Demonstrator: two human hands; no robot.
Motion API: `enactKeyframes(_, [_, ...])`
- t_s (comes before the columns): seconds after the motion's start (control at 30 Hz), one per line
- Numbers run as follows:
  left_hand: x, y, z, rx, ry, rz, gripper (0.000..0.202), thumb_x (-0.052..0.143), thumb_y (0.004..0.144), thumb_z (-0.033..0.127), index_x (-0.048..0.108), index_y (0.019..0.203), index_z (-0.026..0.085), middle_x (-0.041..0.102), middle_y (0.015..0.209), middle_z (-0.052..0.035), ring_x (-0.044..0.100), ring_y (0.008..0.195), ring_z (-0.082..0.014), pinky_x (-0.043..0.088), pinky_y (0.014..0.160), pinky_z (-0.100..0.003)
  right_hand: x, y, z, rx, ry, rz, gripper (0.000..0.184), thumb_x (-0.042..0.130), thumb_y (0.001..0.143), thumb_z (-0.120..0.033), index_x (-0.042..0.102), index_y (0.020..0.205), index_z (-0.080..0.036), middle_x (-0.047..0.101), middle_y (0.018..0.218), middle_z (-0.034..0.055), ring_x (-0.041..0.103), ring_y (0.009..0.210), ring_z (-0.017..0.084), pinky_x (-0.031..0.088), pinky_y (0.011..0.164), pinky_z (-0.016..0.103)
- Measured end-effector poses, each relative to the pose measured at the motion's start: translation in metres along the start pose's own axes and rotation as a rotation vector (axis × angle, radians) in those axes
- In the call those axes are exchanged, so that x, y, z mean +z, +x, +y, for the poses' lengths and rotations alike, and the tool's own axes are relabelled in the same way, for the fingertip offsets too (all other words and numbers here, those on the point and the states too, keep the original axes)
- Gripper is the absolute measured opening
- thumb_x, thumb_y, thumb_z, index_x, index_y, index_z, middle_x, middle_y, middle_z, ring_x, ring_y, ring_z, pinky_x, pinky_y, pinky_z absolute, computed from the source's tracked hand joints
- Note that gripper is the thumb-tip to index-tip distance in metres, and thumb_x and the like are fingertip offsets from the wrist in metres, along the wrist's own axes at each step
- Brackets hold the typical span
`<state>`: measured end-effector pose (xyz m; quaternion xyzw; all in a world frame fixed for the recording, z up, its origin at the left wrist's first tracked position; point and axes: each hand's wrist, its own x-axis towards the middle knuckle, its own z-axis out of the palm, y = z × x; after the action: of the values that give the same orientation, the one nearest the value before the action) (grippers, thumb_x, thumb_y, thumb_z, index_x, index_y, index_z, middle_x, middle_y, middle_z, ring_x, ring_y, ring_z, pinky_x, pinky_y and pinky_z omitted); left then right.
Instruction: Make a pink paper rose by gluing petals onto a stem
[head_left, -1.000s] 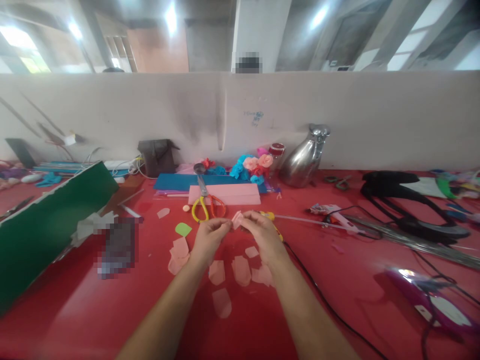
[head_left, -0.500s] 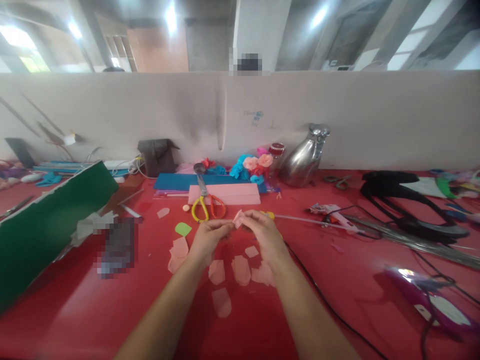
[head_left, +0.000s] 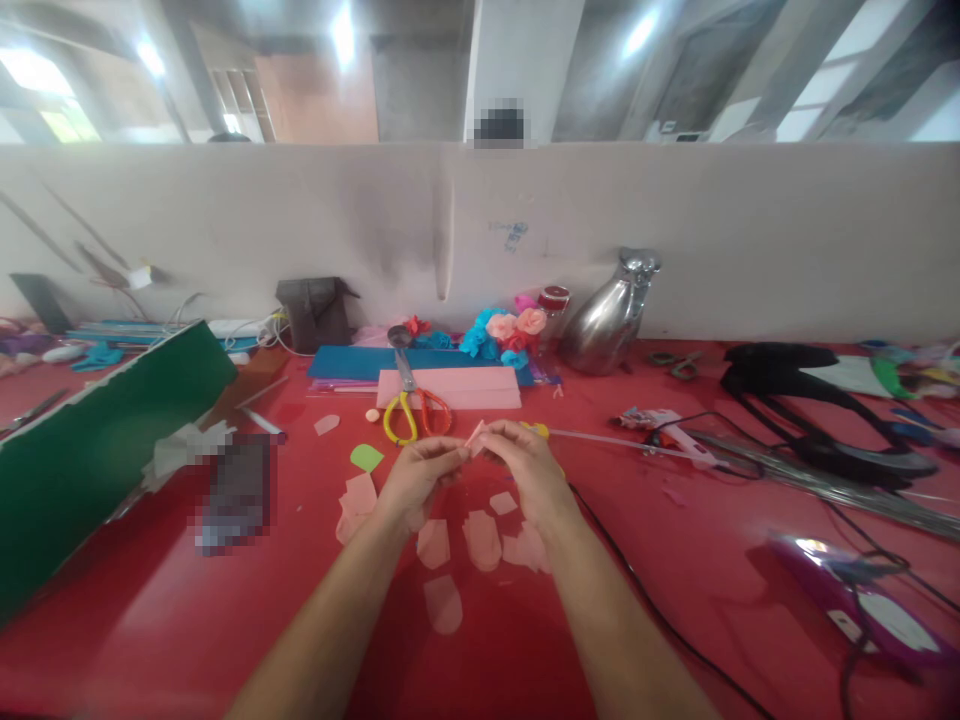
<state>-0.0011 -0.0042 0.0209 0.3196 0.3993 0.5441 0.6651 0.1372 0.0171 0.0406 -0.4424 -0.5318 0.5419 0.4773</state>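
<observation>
Between my fingertips is a small pink paper petal (head_left: pixel 475 437), narrow and partly hidden by the fingers. My left hand (head_left: pixel 424 474) pinches its lower left side. On its right side my right hand (head_left: pixel 523 462) grips it with thumb and forefinger. Several cut pink petals lie on the red table below, among them a stacked pair (head_left: pixel 482 540) and a single rounded one (head_left: pixel 444 605). A green leaf-shaped piece (head_left: pixel 367 458) rests to the left of my hands. Scissors (head_left: pixel 417 412) with yellow and orange handles lie just beyond them.
Pink paper (head_left: pixel 450 388) and crepe flowers (head_left: pixel 504 330) lie at the back, beside a steel jug (head_left: pixel 611 315). A green board (head_left: pixel 112 450) leans at left. Right of my arms are a black cable (head_left: pixel 637 585), a purple-and-white device (head_left: pixel 862 605) and a black strap-like object (head_left: pixel 817 405).
The pink petal has turned slightly and looks narrower between my fingers. Both hands stay almost in the same place.
</observation>
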Motion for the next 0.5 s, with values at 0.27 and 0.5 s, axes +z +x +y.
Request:
enactKeyframes(0.27, [0.0018, -0.002, 0.0024, 0.017, -0.003, -0.009, 0.019, 0.073, 0.06, 0.03, 0.067, 0.066, 0.013, 0.056, 0.059, -0.0007, 0.042, 0.049, -0.0053, 0.03, 0.047, -0.019, 0.0014, -0.0011, -0.0032, -0.009, -0.035, -0.009, 0.014, 0.057, 0.07, -0.028, 0.062, 0.06, -0.021, 0.066, 0.068, 0.0003, 0.055, 0.069, 0.015, 0.04, 0.068, 0.028])
enactKeyframes(0.5, [0.0017, -0.0008, 0.0002, 0.034, 0.062, 0.002, 0.021, 0.073, 0.061, 0.032, 0.069, 0.07, 0.013, 0.055, 0.056, 0.0003, 0.04, 0.049, -0.0048, 0.031, 0.048, -0.019, 0.0022, -0.0015, -0.0045, 0.001, -0.011, -0.013, 0.014, 0.058, 0.07, -0.029, 0.062, 0.06, -0.02, 0.064, 0.068, 0.0005, 0.056, 0.072, 0.015, 0.041, 0.072, 0.028])
